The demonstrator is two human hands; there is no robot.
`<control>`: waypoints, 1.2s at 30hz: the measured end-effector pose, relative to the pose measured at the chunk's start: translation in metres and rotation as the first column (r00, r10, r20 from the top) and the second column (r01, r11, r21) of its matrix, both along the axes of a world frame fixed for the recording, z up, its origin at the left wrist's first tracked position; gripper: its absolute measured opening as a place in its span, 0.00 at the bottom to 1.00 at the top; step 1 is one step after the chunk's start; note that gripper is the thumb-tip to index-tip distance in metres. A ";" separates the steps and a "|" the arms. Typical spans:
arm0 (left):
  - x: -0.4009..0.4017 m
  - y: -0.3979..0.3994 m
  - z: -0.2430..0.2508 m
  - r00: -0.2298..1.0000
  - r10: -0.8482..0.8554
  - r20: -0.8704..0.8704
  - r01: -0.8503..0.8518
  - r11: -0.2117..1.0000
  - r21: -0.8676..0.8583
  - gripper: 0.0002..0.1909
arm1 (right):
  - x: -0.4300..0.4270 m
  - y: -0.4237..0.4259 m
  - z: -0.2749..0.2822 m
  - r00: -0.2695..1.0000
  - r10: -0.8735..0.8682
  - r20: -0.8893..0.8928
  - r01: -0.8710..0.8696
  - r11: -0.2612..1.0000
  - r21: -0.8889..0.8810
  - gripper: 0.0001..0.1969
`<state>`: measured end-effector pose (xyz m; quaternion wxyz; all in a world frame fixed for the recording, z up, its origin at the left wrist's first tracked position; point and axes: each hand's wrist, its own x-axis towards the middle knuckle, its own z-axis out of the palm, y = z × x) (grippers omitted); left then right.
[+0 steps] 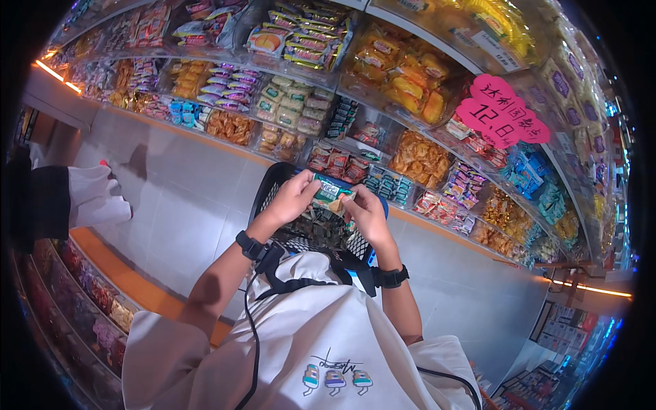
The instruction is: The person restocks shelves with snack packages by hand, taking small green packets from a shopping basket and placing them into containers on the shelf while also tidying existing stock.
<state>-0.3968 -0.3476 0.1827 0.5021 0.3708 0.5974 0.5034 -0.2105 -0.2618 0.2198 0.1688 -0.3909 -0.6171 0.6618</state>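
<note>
A small green snack packet (329, 195) with printed writing is held up in front of me at waist height. My left hand (293, 197) pinches its left end, thumb on top. At the right end, the thumb and fingers of my right hand (368, 212) grip the corner. Below the packet is a black mesh shopping basket (267, 190), partly covered by my hands and forearms. Several dark wrapped packets (324, 229) lie inside the basket; their kind is hard to make out.
Tiered snack shelves with clear bins (292, 105) curve across in front. A pink handwritten price sign (502, 110) sticks out at upper right. Another person's light trouser leg (97, 195) is at left on the grey tiled floor (169, 205). Another shelf (92, 292) runs behind at lower left.
</note>
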 end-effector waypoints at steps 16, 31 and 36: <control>-0.049 0.161 -0.167 0.760 0.078 -0.645 0.040 0.985 0.166 0.03 | -0.055 0.153 -0.171 0.925 -0.185 0.331 -0.034 0.828 0.560 0.12; -0.045 0.183 -0.198 0.556 -0.024 -0.831 -0.015 0.999 -0.040 0.06 | -0.099 0.204 -0.280 0.900 -0.210 0.383 -0.035 0.838 0.544 0.25; -0.022 0.186 -0.187 0.434 0.029 -0.900 0.193 0.973 0.124 0.07 | -0.090 0.220 -0.300 0.916 -0.171 0.364 -0.053 0.846 0.531 0.39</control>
